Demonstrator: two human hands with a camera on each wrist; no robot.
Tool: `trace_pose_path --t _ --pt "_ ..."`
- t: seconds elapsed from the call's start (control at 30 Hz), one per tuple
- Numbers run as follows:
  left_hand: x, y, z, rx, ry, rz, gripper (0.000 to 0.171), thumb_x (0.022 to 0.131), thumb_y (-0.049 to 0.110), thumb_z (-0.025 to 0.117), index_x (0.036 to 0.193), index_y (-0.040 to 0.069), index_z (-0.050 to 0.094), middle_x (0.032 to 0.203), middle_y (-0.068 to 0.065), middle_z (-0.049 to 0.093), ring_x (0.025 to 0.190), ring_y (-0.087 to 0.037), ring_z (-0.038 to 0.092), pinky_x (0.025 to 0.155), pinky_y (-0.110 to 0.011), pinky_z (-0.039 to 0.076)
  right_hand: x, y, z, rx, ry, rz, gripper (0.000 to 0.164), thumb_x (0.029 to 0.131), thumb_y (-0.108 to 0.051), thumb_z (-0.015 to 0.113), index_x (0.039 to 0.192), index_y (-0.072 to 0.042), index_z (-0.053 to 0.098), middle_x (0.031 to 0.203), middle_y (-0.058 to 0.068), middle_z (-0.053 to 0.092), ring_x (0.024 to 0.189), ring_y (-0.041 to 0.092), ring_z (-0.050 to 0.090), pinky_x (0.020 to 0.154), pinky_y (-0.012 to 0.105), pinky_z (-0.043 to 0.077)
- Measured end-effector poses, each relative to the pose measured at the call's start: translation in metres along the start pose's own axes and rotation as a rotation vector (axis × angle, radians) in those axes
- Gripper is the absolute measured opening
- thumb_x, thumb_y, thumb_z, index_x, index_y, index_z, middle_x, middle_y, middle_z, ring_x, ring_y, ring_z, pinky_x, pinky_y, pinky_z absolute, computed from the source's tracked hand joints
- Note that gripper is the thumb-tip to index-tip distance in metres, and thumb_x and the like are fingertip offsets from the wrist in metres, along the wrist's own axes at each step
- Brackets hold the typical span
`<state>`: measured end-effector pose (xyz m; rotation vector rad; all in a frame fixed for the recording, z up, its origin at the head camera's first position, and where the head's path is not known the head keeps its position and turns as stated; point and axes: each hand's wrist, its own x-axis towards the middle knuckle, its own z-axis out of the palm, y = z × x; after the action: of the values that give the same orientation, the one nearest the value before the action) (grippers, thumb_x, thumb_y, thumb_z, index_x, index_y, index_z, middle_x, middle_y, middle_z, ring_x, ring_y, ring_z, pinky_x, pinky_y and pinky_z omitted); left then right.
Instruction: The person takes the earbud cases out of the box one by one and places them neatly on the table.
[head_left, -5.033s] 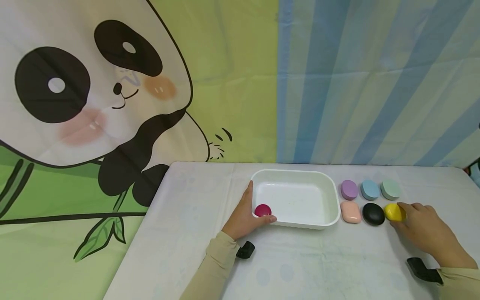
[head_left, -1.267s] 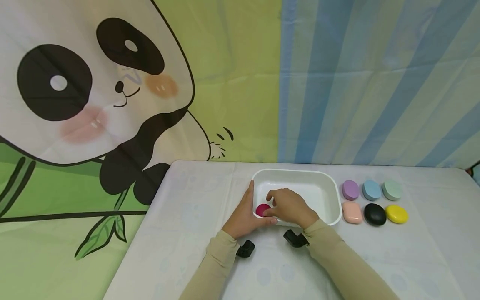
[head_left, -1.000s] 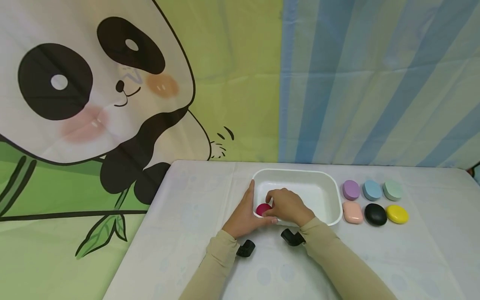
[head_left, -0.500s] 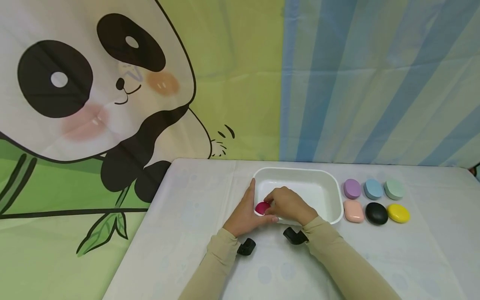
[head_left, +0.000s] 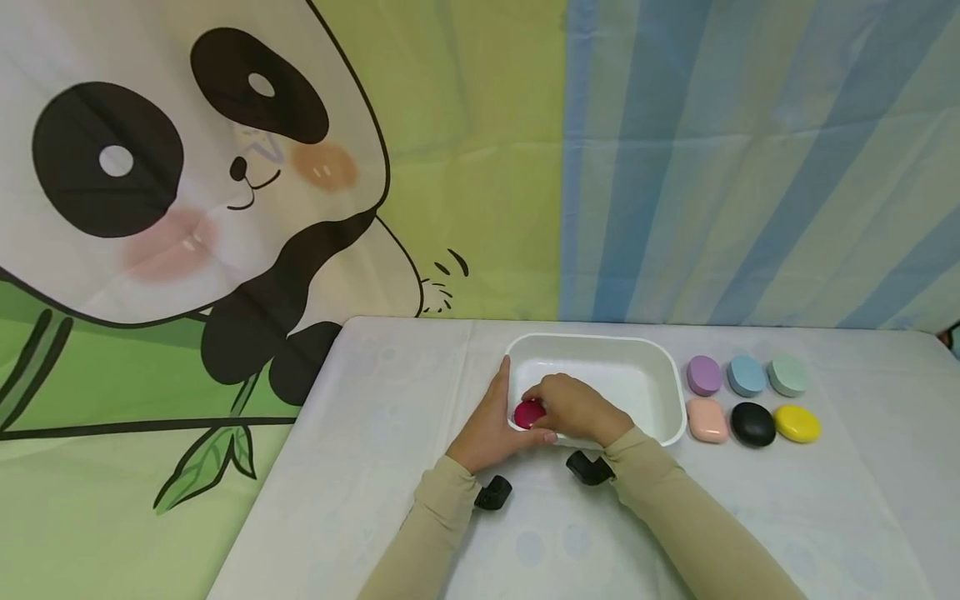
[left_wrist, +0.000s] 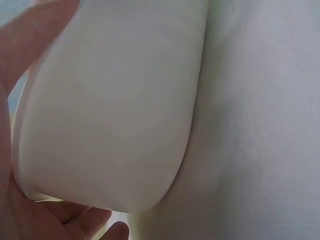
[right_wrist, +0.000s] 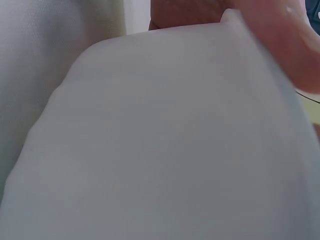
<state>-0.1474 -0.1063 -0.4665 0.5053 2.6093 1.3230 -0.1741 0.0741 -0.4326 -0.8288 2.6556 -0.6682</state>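
A white tray (head_left: 630,387) stands on the table, and my left hand (head_left: 483,433) grips its near left corner. The thumb lies along the front rim while the fingers go round the left wall. In the left wrist view the outside of the tray wall (left_wrist: 115,100) fills most of the frame. My right hand (head_left: 581,408) reaches into the tray over its front edge and pinches a glossy magenta round piece (head_left: 528,413) in the near left corner. From the right wrist, the tray's outer wall (right_wrist: 165,130) hides the pinching fingertips.
Right of the tray, small pieces lie in two rows: purple (head_left: 704,376), blue (head_left: 746,376) and mint (head_left: 787,376) behind; pink squarish (head_left: 707,420), black round (head_left: 753,425) and yellow oval (head_left: 797,423) in front. A panda-print cloth (head_left: 465,167) hangs behind the table.
My right hand has gone from the yellow piece, which now lies beside the black one, to the magenta piece in the tray. The magenta piece has shifted slightly. My left hand keeps its grip.
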Motion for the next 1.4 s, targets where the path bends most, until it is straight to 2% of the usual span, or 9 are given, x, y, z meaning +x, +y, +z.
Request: trace_pose_path --t 0.13,0.37,0.57,0.77,1.0,1.2,1.4 --pt "0.0 -0.001 0.0 -0.004 0.0 0.001 0.134 0.074 0.055 0.085 0.162 0.017 -0.007 0.168 0.002 0.005 0.151 -0.014 0.013 0.121 -0.038 0.021 -0.001 0.001 0.001 -0.039 0.017 -0.006 0.035 0.083 -0.011 0.082 0.115 -0.001 0.073 0.09 0.002 0.068 0.081 0.013 0.059 0.075 0.027 0.053" --pt "0.002 -0.003 0.001 -0.001 0.002 0.011 0.134 0.073 0.055 0.086 0.162 0.01 -0.005 0.168 -0.001 0.007 0.151 -0.015 0.013 0.121 -0.039 0.022 -0.003 -0.001 0.0 -0.048 0.026 0.007 0.039 0.079 -0.006 0.084 0.116 -0.002 0.074 0.092 0.004 0.066 0.083 0.015 0.059 0.076 0.028 0.053" --pt "0.0 -0.001 0.0 -0.009 -0.002 0.008 0.133 0.074 0.054 0.085 0.162 0.01 -0.004 0.168 -0.003 0.008 0.151 -0.018 0.015 0.12 -0.041 0.024 -0.007 0.0 0.0 -0.089 0.074 -0.002 0.04 0.079 -0.013 0.086 0.115 -0.002 0.073 0.094 0.006 0.065 0.088 0.019 0.058 0.078 0.031 0.054" --pt "0.001 -0.001 0.001 -0.029 0.006 0.028 0.132 0.074 0.052 0.086 0.162 0.009 -0.003 0.168 -0.005 0.012 0.15 -0.021 0.022 0.119 -0.044 0.027 -0.019 0.0 -0.006 -0.125 0.136 0.002 0.044 0.08 -0.015 0.085 0.119 0.0 0.07 0.099 0.009 0.063 0.095 0.024 0.057 0.079 0.032 0.054" --pt "0.0 0.001 0.0 -0.044 0.006 0.031 0.131 0.074 0.051 0.086 0.162 0.01 -0.002 0.167 -0.004 0.015 0.148 -0.023 0.026 0.117 -0.043 0.031 -0.036 0.0 -0.016 -0.137 0.227 -0.025 0.043 0.081 -0.013 0.084 0.118 0.001 0.069 0.102 0.01 0.063 0.096 0.027 0.057 0.085 0.038 0.052" --pt "0.001 0.001 0.0 -0.031 0.008 0.013 0.131 0.074 0.052 0.086 0.162 0.012 -0.001 0.167 -0.004 0.016 0.147 -0.023 0.028 0.116 -0.044 0.032 -0.045 0.0 -0.021 -0.137 0.255 -0.011 0.044 0.081 -0.015 0.085 0.12 -0.001 0.069 0.102 0.009 0.062 0.096 0.026 0.056 0.086 0.038 0.052" --pt "0.0 0.002 0.001 -0.057 0.009 0.019 0.13 0.074 0.051 0.087 0.163 0.014 -0.002 0.164 -0.004 0.022 0.139 -0.023 0.037 0.112 -0.044 0.039 -0.056 0.002 -0.025 -0.128 0.278 0.006 0.047 0.081 -0.015 0.085 0.122 -0.001 0.068 0.105 0.01 0.063 0.098 0.027 0.058 0.086 0.04 0.054"
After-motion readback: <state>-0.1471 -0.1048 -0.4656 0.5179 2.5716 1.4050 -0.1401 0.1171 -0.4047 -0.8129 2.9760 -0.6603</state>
